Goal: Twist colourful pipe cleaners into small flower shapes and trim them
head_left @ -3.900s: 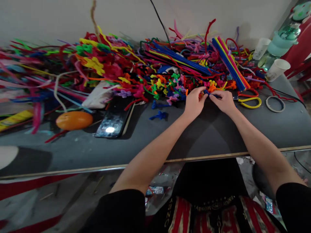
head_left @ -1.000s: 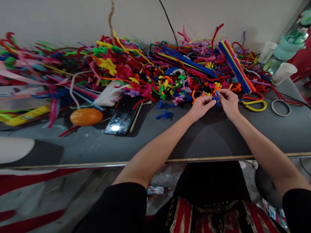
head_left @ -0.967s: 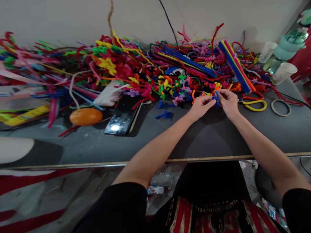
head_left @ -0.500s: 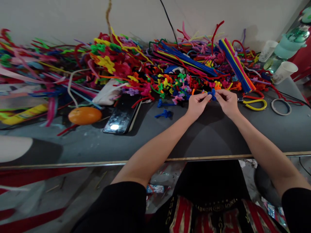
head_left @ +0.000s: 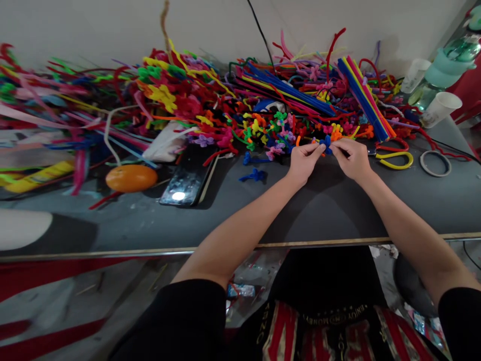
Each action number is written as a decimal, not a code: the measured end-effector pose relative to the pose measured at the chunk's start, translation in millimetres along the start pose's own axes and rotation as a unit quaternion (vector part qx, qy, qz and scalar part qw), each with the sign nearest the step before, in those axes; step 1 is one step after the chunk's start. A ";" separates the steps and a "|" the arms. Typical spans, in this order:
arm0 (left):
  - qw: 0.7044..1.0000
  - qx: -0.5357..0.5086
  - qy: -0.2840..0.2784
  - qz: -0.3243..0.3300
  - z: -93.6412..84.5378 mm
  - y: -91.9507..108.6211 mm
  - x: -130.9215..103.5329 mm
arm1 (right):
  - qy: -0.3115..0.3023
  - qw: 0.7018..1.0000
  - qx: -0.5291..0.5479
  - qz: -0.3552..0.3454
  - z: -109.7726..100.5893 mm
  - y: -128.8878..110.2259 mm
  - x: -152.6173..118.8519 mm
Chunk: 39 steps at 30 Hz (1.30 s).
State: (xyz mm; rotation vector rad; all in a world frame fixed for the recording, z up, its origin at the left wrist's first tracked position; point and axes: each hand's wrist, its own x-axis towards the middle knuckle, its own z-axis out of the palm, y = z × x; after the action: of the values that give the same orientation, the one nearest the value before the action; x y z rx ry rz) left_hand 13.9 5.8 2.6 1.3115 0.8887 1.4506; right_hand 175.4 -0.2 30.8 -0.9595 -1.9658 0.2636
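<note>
A small blue pipe-cleaner flower (head_left: 327, 144) is pinched between both my hands, above the dark table. My left hand (head_left: 303, 161) grips its left side with thumb and forefinger. From the right, my right hand (head_left: 352, 156) pinches the other side the same way. Fingertips cover part of the flower. To the left of my hands, another blue pipe-cleaner flower (head_left: 255, 175) lies on the table (head_left: 210, 228). Just behind my hands is a heap of small coloured pipe-cleaner flowers (head_left: 280, 133).
Scissors (head_left: 394, 159) with red and yellow handles and a tape roll (head_left: 435, 164) lie to the right. Bundled pipe cleaners (head_left: 366, 100) rest on the heap. A phone (head_left: 188, 175) and an orange fruit (head_left: 131, 178) are on the left. Paper cups (head_left: 441, 109) stand far right.
The blue flower has turned slightly in my fingers, and its petals show more. Both hands keep their pinch in almost the same place.
</note>
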 end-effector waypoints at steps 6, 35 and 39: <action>0.998 0.006 0.033 -0.052 3.1 2.4 -1.7 | 0.018 1.000 -0.009 0.003 6.7 3.1 -4.6; 0.787 0.397 -0.171 0.440 -32.0 7.8 15.0 | -0.305 0.875 0.304 0.221 -27.2 9.9 14.4; 0.761 0.451 -0.236 0.402 -29.5 12.8 12.8 | -0.291 0.937 0.114 0.153 -30.4 4.6 13.4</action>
State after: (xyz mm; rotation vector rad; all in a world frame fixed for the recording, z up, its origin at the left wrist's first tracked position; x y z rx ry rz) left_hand -17.0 16.8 13.7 2.9183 0.6930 1.1304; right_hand 198.3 7.0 54.2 -1.1160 -2.2285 1.0327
